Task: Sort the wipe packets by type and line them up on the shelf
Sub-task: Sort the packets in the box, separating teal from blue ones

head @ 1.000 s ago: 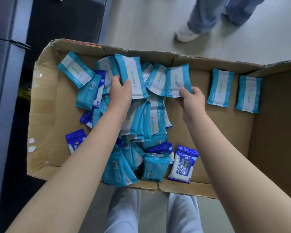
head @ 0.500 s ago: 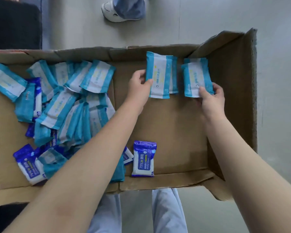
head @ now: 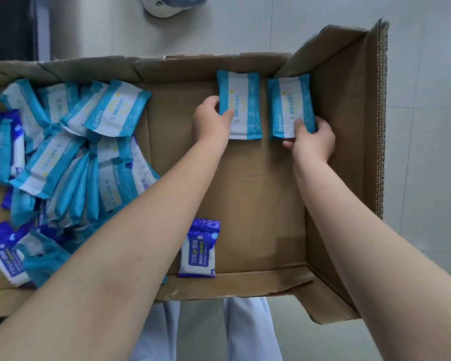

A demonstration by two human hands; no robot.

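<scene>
Inside a wide cardboard box [head: 245, 194], my left hand [head: 211, 121] pinches the lower left edge of a light-blue and white wipe packet [head: 241, 100] near the back wall. To its right, my right hand [head: 311, 139] grips the bottom end of a second light-blue packet [head: 288, 105] close to the box's right wall. Both packets sit over others of the same kind, whose edges peek out behind. A jumbled heap of light-blue packets [head: 63, 152] fills the box's left side, mixed with dark-blue ones [head: 3, 248]. One dark-blue alcohol wipe packet [head: 199, 248] lies alone at the front edge.
The box's right wall [head: 349, 152] stands upright beside my right hand. A bare stretch of cardboard floor lies between the two arms. Someone's shoe [head: 167, 6] is on the pale floor beyond the box. My trouser legs [head: 206, 332] show below the front edge.
Both hands carried their light-blue packets rightward from the heap and set them down over the two packets near the back right of the box.
</scene>
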